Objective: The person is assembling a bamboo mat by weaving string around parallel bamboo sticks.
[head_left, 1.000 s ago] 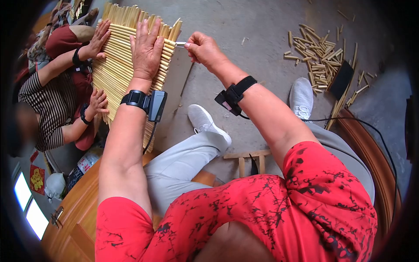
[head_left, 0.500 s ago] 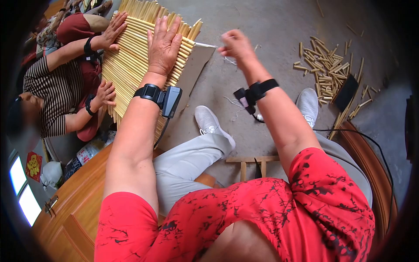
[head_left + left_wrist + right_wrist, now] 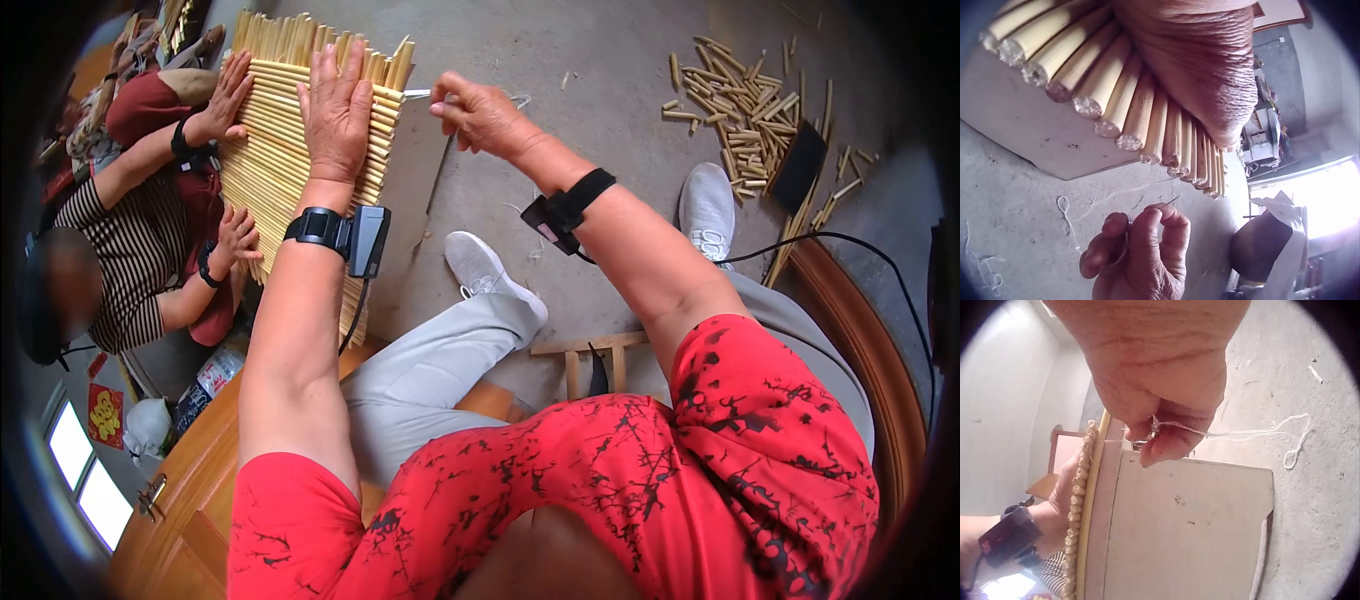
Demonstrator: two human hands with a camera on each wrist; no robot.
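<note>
Pale yellow stalks (image 3: 275, 140) lie side by side as a flat mat, its cut ends facing right. My left hand (image 3: 338, 120) rests flat on the mat near that edge, fingers spread. Just right of the edge, my right hand (image 3: 487, 118) pinches a thin needle (image 3: 1173, 202) between thumb and forefinger, clearest in the left wrist view. White thread (image 3: 1241, 432) trails from the right hand and ends in a loop. In the right wrist view the stalk ends (image 3: 1077, 500) form a row left of the right hand.
Another person in a striped shirt (image 3: 125, 230) has both hands on the mat's far side. A pale board (image 3: 1191, 519) lies under the mat. Short cut stalks (image 3: 745, 110) are heaped on the floor at right, near a shoe (image 3: 708, 205). A wooden stool (image 3: 590, 350) stands below.
My right hand swung away to the right from the mat's edge, then came back nearer to it. The left hand stays flat on the mat; the head view shifted.
</note>
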